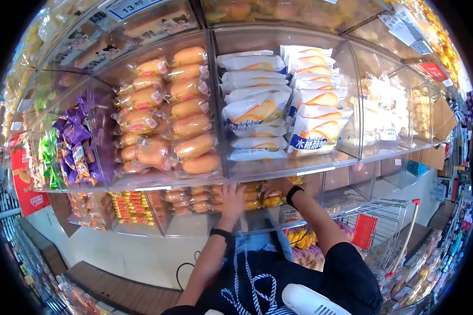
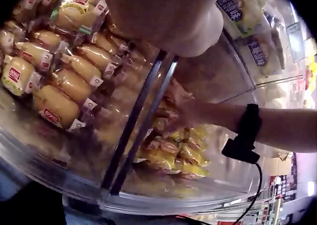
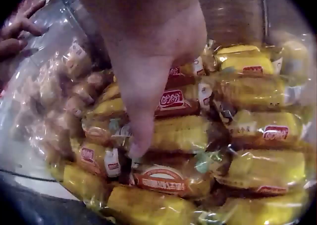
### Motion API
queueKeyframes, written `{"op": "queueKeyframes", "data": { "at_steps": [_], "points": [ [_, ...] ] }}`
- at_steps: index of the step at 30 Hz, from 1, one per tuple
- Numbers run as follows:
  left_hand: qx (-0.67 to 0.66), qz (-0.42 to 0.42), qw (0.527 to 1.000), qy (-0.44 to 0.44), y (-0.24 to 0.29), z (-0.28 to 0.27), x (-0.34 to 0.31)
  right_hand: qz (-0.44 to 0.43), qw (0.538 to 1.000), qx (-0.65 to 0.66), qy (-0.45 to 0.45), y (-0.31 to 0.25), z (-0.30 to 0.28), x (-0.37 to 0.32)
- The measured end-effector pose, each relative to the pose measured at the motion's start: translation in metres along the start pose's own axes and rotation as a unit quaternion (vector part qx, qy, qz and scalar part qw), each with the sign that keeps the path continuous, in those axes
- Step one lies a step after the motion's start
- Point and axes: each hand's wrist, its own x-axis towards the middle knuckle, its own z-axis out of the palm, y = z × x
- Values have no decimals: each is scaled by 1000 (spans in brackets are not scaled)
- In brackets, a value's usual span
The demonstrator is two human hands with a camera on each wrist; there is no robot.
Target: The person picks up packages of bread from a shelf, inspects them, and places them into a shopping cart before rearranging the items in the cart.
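My right hand reaches into a lower bin of yellow wrapped cakes. Its thumb points straight down onto the packs, and its other fingers are hidden behind the palm. In the left wrist view the right hand lies among the yellow packs right of a clear divider. My left hand has its fingers extended at the bin's divider, partly behind the upper shelf's clear edge. Its fingers show at the upper left of the right wrist view, holding nothing. Wrapped brown cakes fill the neighbouring bin.
The upper shelf overhangs both hands, holding wrapped bread rolls and white bread bags. Purple packs stand at left. A metal shopping cart is at right. More wrapped goods lie low beside the body.
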Motion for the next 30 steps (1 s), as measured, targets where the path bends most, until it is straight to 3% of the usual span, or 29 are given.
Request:
{"op": "queueKeyframes", "data": {
  "at_steps": [7,30],
  "points": [
    [36,0,999,-1,5,-6,4,-31,996,76,-33,11,-7,1],
    [57,-6,998,-20,0,1,-7,-65,993,99,-27,10,-11,15]
  ]
}}
